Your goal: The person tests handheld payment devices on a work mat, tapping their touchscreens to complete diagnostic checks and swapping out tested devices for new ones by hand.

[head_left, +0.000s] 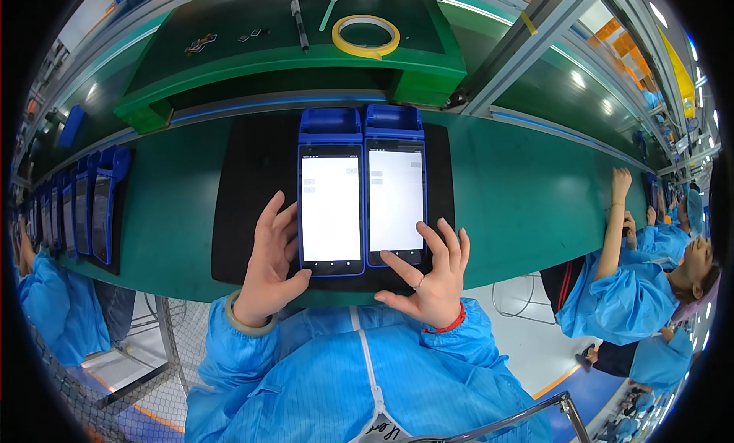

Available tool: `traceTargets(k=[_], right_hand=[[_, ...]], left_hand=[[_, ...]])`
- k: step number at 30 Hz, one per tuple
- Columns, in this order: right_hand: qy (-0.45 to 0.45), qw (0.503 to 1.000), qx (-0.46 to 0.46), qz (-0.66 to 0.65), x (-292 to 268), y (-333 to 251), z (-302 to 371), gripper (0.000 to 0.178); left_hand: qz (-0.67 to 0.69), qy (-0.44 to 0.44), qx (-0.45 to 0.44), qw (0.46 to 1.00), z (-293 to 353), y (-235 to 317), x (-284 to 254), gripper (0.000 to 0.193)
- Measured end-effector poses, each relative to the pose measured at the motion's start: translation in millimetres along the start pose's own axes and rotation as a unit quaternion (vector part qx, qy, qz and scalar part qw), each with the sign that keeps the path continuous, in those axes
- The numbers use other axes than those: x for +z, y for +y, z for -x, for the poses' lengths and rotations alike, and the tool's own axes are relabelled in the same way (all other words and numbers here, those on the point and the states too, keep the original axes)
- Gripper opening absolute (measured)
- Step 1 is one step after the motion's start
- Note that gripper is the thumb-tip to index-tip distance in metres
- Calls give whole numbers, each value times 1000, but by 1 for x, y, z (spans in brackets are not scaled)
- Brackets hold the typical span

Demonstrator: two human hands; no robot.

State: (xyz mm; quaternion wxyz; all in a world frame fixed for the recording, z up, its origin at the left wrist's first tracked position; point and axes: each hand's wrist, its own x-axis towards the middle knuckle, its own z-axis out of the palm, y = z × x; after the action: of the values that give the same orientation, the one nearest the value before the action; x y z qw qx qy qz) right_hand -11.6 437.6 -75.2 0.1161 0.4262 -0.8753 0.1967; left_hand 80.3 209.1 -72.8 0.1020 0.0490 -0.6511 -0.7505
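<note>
Two blue handheld payment terminals lie side by side, screens up and lit white, on a black mat. My left hand is open beside the left terminal, its thumb at the lower left corner and its fingers along the left edge. Over the lower part of the right terminal my right hand is spread open. Its index fingertip is at the bottom of that screen, and another fingertip meets the right edge. Neither hand grips anything.
A green raised shelf behind the mat bears a yellow tape roll, a marker and a small pale green stick. Several similar terminals stand in a row at the left. A co-worker sits at the right.
</note>
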Motion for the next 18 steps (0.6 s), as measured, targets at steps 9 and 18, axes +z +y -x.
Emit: traceTargets(k=[9, 18], right_hand=[[62, 995, -1, -71, 3, 10, 6, 55], [181, 974, -7, -134, 17, 15, 13, 42]], left_hand=[[-101, 44, 8, 994, -3, 3, 12, 87], [-101, 50, 10, 994, -2, 0, 9, 84]])
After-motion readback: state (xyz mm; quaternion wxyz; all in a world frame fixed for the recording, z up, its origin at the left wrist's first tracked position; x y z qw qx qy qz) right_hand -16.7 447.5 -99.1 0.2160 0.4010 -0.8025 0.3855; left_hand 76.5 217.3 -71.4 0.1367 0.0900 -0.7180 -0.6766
